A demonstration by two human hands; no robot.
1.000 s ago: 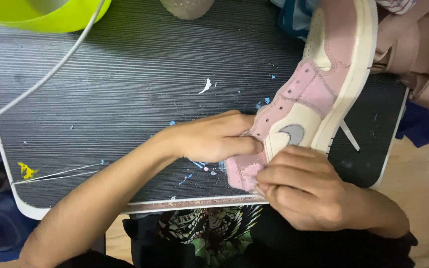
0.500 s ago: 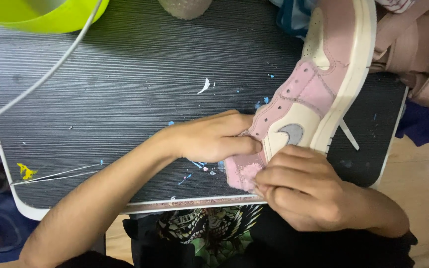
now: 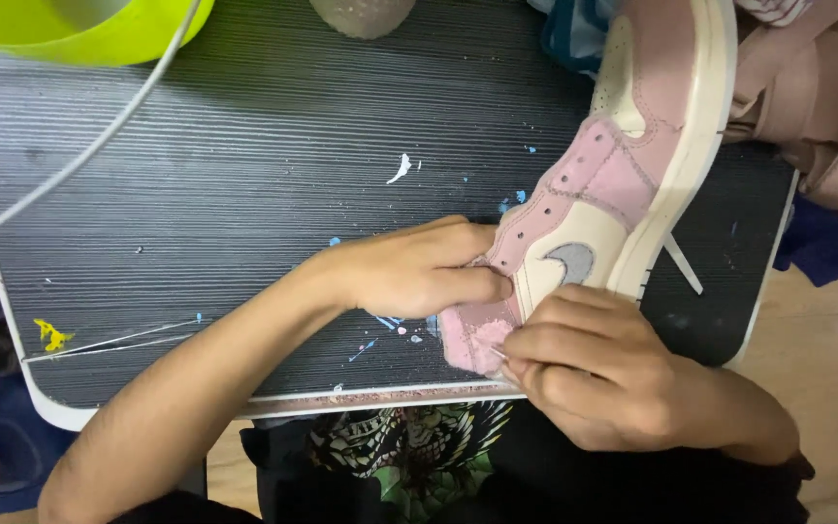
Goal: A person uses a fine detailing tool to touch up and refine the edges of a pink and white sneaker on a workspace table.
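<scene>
Pink suede and cream leather make up the sneaker point(image 3: 623, 184), which lies on its side across the right part of the dark ribbed table point(image 3: 244, 175), its white sole turned away from the person and its heel end drawn to the near edge. The left hand point(image 3: 419, 267) closes around the heel collar, thumb and fingers curled into the opening; this grip seems to pin the shoe so it cannot slide or roll on the table. Just below and to the right of that grip, touching the same heel patch, the right hand point(image 3: 594, 374) is closed with its fingertips pinched together against the pink suede; something thin may sit between them, but it is too small to tell. Holding the heel close to the body likely keeps the worked spot under the eyes. Beyond both hands, past the toe end, a pinkish bundle of cloth point(image 3: 817, 107) rests at the table's far right corner. Far off to the left of the left hand, a lime-green bowl point(image 3: 80, 29) sits at the far edge, and a white cable point(image 3: 80, 160) runs diagonally from it. Flecks of blue, white and yellow paint point(image 3: 50, 335) dot the surface around the left forearm.
</scene>
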